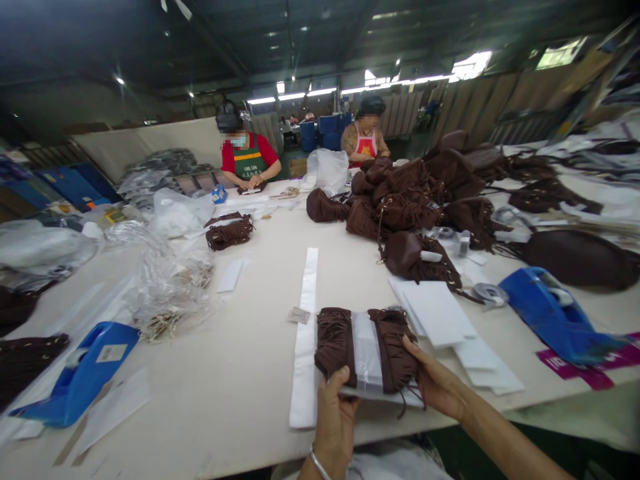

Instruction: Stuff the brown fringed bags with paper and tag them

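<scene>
Pale-banded dark brown fringed bundle (367, 350), crosswise, at near side of table (235, 387)

I am in a factory workshop: my wide, pale worktable (240, 407) is heaped with many similar brown fringed bags (403, 203), and blue tape dispensers (97, 370) and clear plastic bags (183, 212) share the surface. Across from me are two co-workers (253, 160) in aprons (367, 145), under a dark, high roof (320, 33) with strip lights (320, 92). The background is dim, but more people seem to be there.
</scene>
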Action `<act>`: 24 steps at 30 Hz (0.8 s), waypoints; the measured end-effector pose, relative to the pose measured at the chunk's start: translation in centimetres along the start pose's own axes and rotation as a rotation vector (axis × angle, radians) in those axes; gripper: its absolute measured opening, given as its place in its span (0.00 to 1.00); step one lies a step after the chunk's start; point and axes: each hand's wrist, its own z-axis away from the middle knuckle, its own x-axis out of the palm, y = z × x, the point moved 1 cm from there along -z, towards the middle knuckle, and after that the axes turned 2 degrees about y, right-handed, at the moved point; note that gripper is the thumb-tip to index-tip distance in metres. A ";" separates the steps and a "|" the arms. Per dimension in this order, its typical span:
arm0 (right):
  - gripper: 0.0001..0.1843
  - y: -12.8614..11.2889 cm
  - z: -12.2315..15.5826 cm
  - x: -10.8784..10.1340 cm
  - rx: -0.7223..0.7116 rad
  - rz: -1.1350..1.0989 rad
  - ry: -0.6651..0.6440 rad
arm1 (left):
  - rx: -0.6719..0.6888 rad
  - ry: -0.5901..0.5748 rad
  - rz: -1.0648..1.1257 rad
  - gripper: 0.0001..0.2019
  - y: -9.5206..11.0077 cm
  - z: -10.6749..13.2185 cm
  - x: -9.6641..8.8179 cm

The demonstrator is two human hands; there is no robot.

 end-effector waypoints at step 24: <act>0.13 -3.6 -1.6 5.4 -0.340 0.058 0.298 | 0.732 -0.211 -0.745 0.09 14.2 -5.6 1.1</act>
